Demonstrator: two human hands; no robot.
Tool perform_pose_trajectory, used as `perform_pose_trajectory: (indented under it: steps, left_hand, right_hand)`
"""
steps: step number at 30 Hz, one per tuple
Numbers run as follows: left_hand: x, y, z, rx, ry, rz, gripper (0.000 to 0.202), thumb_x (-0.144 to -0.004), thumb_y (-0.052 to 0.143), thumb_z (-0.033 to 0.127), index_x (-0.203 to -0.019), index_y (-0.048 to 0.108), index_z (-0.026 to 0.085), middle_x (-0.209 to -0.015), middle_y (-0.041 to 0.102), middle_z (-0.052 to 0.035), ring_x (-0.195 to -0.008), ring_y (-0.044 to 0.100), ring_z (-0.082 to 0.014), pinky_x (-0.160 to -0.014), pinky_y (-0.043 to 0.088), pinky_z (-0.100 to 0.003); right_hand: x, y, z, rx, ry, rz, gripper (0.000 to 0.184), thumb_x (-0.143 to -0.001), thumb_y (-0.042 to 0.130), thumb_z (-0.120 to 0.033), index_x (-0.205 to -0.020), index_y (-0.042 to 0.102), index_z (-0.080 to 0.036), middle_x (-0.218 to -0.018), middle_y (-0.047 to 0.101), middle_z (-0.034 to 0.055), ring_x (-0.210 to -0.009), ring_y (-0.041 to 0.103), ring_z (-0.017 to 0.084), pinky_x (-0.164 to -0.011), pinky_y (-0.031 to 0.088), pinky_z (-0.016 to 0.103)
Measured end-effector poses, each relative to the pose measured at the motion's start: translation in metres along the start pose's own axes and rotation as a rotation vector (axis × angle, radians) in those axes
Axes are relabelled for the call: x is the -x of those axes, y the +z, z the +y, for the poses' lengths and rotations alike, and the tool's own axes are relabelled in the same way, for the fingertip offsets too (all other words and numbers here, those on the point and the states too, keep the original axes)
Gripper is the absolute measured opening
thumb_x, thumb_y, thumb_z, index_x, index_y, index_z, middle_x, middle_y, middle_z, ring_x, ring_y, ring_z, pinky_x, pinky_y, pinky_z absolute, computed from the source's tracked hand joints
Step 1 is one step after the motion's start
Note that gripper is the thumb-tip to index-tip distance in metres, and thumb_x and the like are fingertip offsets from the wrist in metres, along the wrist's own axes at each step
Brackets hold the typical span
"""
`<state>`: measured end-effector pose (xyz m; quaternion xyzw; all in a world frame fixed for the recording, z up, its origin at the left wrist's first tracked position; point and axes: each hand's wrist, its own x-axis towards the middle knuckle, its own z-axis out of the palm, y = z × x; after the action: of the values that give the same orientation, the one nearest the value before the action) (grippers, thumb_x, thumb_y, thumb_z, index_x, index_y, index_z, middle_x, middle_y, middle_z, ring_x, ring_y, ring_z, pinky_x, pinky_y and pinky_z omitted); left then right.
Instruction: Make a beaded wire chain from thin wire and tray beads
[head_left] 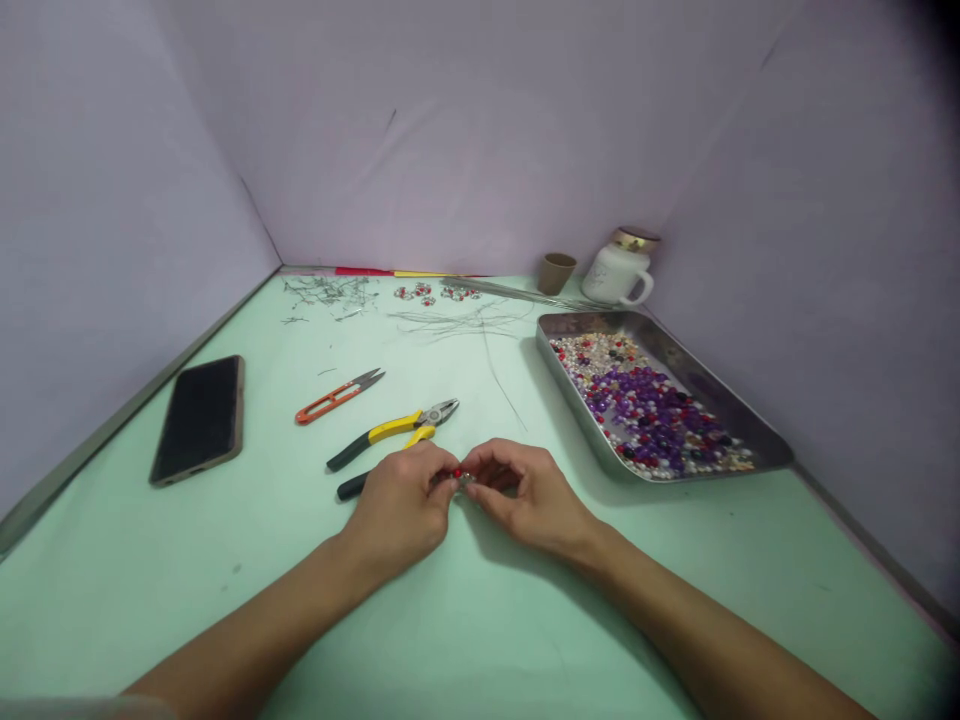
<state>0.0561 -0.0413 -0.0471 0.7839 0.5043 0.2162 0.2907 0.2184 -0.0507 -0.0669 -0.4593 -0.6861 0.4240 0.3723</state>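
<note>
Between my fingertips is a small beaded piece (463, 480) with red and clear or silvery beads, partly covered by the fingers. My left hand (405, 495) pinches it from the left. From the right, my right hand (529, 490) grips it between thumb and forefinger. Just behind my left hand lie pliers (394, 428) with yellow and black handles, one handle partly hidden by that hand. Orange thread snips (337, 398) rest farther back to the left. A loose thin wire (499, 375) stretches toward my right hand from the back.
On the right stands a metal tray (585, 430) of mixed beads. A phone (199, 420) lies at left. Along the back are wire scraps (330, 295), several beaded pieces (427, 293), a bundle of wires (525, 293), a brown cup (556, 273) and a lidded white mug (616, 272).
</note>
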Motion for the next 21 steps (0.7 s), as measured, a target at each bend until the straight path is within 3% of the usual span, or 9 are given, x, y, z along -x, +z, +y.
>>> perform_pose_trajectory:
  steps: [6, 11, 16, 21]
  left_hand:
    - [0.0025, 0.0026, 0.002, -0.279, 0.105, 0.019, 0.017, -0.076, 0.042, 0.016, -0.079, 0.059, 0.018, -0.074, 0.056, -0.004, -0.066, 0.053, -0.0158, -0.057, 0.038, -0.027]
    - [-0.0027, 0.0042, 0.0008, -0.255, 0.037, -0.019, 0.011, -0.074, 0.047, 0.021, -0.078, 0.057, 0.019, -0.076, 0.057, -0.0028, -0.068, 0.053, -0.0165, -0.058, 0.038, -0.027]
    - [-0.0052, 0.0047, 0.0002, -0.298, 0.029, -0.036, 0.009, -0.073, 0.046, 0.019, -0.07, 0.054, 0.019, -0.071, 0.057, -0.0019, -0.066, 0.054, -0.017, -0.056, 0.036, -0.027]
    - [-0.0054, 0.0044, 0.0044, -0.376, 0.024, -0.052, 0.012, -0.073, 0.045, 0.017, -0.07, 0.057, 0.02, -0.072, 0.059, -0.0026, -0.07, 0.056, -0.0192, -0.052, 0.032, -0.027]
  right_hand:
    - [-0.0002, 0.0006, -0.0002, 0.119, -0.066, 0.04, 0.008, -0.072, 0.055, -0.015, -0.08, 0.057, -0.018, -0.07, 0.06, 0.0005, -0.061, 0.054, 0.011, -0.055, 0.045, 0.022]
    - [-0.0016, 0.0028, 0.0027, 0.044, -0.032, 0.046, 0.009, -0.075, 0.051, -0.015, -0.082, 0.056, -0.017, -0.07, 0.06, 0.0009, -0.061, 0.055, 0.011, -0.055, 0.046, 0.021]
    - [-0.0028, -0.001, 0.0001, 0.262, -0.084, 0.019, 0.015, -0.071, 0.049, -0.011, -0.081, 0.057, -0.018, -0.069, 0.059, 0.0004, -0.059, 0.052, 0.01, -0.054, 0.042, 0.021]
    - [-0.0047, -0.0042, -0.0014, 0.27, -0.053, -0.023, 0.013, -0.07, 0.05, -0.011, -0.08, 0.052, -0.019, -0.059, 0.053, -0.0037, -0.051, 0.048, 0.008, -0.048, 0.037, 0.019]
